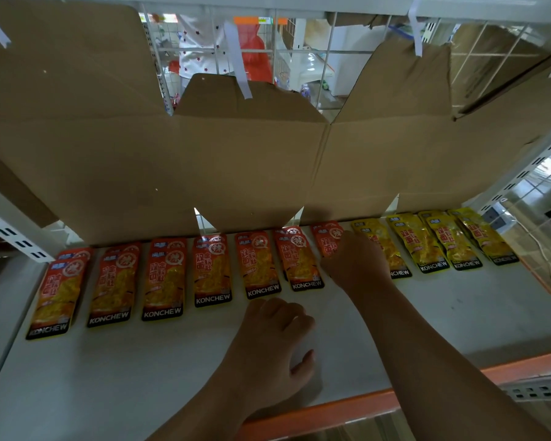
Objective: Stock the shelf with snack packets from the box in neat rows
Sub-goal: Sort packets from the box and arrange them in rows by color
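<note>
The right hand (355, 262) touches an orange snack packet (326, 238), grip hidden. The left hand (274, 338) lies curled and empty on the shelf (109, 377).

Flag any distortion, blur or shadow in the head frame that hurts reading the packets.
Head view: wide-angle curves the row of packets into an arc; the cardboard shades the row's back end; print is sharp, KONCHEW legible; background through the grid is bright and soft; the right hand hides part of one packet.
</note>
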`<state>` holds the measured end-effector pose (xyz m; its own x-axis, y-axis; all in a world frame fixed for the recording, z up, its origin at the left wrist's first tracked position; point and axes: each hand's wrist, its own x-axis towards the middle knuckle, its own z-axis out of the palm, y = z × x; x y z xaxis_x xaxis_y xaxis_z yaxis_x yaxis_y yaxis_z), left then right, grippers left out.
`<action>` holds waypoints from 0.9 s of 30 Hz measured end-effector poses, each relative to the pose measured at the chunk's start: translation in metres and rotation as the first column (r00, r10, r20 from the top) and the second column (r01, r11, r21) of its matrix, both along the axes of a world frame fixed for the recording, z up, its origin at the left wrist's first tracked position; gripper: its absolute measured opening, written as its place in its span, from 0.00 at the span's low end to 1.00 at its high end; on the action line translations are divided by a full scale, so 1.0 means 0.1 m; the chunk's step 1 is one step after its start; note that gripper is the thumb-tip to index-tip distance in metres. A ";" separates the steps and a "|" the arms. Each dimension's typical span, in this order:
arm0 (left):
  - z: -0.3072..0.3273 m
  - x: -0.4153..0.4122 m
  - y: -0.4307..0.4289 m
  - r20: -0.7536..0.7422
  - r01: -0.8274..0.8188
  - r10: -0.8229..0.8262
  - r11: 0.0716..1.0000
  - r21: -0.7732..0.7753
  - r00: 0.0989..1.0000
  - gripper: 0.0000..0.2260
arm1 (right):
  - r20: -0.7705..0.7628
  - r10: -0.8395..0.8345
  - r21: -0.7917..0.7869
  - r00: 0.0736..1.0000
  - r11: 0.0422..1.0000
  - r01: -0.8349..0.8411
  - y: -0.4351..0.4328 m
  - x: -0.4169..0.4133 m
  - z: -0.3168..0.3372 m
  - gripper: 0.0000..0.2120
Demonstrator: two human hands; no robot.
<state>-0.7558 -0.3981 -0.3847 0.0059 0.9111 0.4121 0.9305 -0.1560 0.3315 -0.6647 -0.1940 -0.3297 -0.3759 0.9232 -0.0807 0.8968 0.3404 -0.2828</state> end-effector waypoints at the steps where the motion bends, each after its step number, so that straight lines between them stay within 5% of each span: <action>1: 0.00 0.00 0.00 0.004 0.000 0.000 1.000 0.007 1.000 0.15 | -0.007 0.000 0.003 1.000 1.000 0.000 0.00 0.00 0.00 0.26; 17: -0.01 0.01 0.01 -0.011 -0.070 0.070 0.997 0.038 0.997 0.15 | -0.053 0.076 0.091 0.996 0.993 -0.071 0.00 0.16 -0.06 0.23; 23: 0.06 0.02 -0.01 -0.075 -0.255 0.255 0.967 0.013 0.964 0.21 | -0.201 0.317 0.258 0.927 0.930 -0.262 -0.23 0.33 -0.08 0.17; 27: 0.14 0.08 0.00 -0.184 -0.380 0.365 0.923 -0.054 0.913 0.28 | -0.111 0.485 0.187 0.867 0.867 -0.461 -0.41 0.44 -0.23 0.26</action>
<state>-0.7479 -0.3982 -0.3708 -0.2790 0.8924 0.3546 0.9583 0.2351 0.1623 -0.6208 -0.2351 -0.3527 -0.7671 0.6271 0.1355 0.5677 0.7618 -0.3121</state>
